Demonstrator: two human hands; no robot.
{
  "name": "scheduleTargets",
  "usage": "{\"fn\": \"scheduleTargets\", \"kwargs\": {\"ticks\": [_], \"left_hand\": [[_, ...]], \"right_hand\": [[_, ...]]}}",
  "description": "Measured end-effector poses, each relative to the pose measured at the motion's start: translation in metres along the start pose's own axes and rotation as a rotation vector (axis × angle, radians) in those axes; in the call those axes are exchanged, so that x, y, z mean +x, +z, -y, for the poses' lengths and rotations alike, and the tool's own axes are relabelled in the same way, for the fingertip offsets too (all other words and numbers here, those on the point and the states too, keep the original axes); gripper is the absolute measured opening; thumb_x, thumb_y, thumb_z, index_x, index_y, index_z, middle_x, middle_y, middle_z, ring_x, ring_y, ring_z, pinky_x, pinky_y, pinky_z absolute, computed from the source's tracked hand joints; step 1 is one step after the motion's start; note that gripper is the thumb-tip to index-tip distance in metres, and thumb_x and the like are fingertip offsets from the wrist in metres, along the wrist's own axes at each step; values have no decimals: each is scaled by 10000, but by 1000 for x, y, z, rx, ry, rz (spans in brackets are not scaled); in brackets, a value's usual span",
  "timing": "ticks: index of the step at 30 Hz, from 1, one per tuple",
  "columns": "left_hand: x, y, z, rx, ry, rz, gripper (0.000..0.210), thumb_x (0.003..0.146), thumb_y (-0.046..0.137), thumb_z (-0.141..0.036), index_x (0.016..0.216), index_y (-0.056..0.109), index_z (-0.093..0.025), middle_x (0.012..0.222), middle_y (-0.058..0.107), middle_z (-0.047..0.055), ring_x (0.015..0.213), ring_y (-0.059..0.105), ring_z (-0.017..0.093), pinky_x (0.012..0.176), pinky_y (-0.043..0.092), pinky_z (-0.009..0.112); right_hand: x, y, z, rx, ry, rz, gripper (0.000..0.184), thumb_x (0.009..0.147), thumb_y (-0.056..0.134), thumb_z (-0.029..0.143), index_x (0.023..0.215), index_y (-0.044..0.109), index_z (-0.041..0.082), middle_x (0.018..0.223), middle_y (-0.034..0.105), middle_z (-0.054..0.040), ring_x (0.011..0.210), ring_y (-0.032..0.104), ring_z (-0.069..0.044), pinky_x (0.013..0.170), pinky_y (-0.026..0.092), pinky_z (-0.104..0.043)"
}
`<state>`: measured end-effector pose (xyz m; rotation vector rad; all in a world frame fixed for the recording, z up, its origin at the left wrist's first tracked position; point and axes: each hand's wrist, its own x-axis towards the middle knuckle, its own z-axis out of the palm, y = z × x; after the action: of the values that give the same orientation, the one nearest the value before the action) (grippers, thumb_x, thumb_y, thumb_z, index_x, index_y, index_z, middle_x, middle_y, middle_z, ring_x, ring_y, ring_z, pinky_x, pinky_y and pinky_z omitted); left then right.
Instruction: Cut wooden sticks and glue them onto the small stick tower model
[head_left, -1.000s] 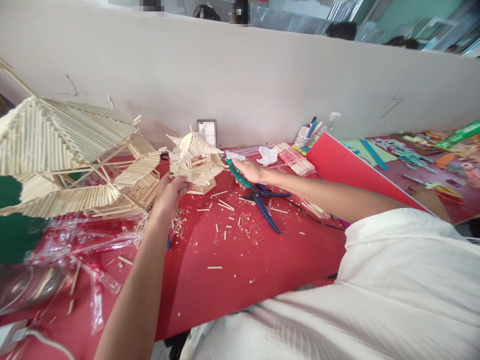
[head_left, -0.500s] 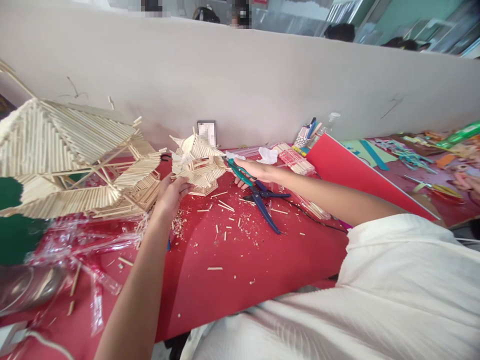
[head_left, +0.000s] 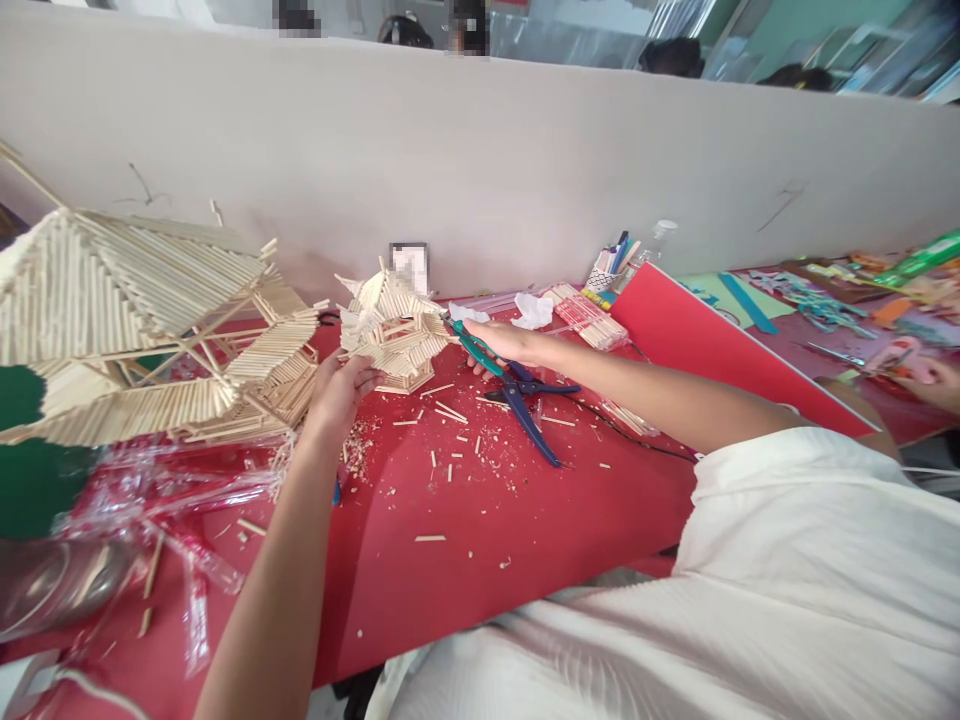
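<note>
My left hand [head_left: 342, 388] has its fingers closed on the near left edge of a small pagoda-like model [head_left: 405, 345] built of pale wooden sticks. In my right hand [head_left: 499, 345] is a pair of teal-handled pliers [head_left: 477, 346], its tip at the model's right edge. Whether the jaws grip a stick is too small to tell. Just below that hand, dark blue-handled pliers [head_left: 529, 425] lie on the red table [head_left: 465, 590]. Short stick offcuts [head_left: 451, 412] and crumbs are strewn in front of the model.
A larger stick-built house [head_left: 150, 290] stands at the left, near crumpled clear plastic wrappers [head_left: 187, 490]. Stick bundles [head_left: 589, 318], a pen cup [head_left: 606, 272] and a tilted red board [head_left: 705, 345] are at the right. Another person's hand [head_left: 937, 385] holds pink-handled scissors [head_left: 896, 355] beyond the board.
My hands, the model and the teal-handled pliers stay nearly in place; the view shifts slightly. At the far right, another person's hand with pink-handled scissors now shows more plainly.
</note>
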<state>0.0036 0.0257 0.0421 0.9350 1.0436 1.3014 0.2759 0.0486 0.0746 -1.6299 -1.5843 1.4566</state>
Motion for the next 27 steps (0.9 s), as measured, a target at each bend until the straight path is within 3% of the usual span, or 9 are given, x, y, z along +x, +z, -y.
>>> {"fn": "scheduleTargets", "kwargs": {"ticks": [8, 18, 27], "left_hand": [[0, -1, 1, -21, -1, -13, 308, 586, 754, -253, 804, 543, -198, 696, 649, -33, 594, 639, 113, 679, 564, 241], [-1, 1, 0, -28, 3, -10, 315, 579, 760, -248, 792, 533, -199, 663, 611, -50, 569, 611, 103, 668, 567, 247], [0, 2, -1, -49, 8, -37, 297, 565, 754, -245, 753, 529, -202, 661, 596, -46, 583, 612, 115, 675, 579, 274]], "right_hand": [[7, 4, -12, 1, -64, -10, 612, 1021, 304, 685, 836, 582, 172, 653, 689, -76, 514, 667, -166, 427, 543, -240], [13, 8, -19, -3, -135, -31, 681, 984, 246, 752, 759, 556, 189, 547, 611, -32, 389, 564, -131, 341, 456, -236], [-4, 0, -10, 99, 10, 28, 591, 1048, 274, 628, 873, 597, 164, 665, 675, -53, 499, 658, -156, 453, 565, -254]]}}
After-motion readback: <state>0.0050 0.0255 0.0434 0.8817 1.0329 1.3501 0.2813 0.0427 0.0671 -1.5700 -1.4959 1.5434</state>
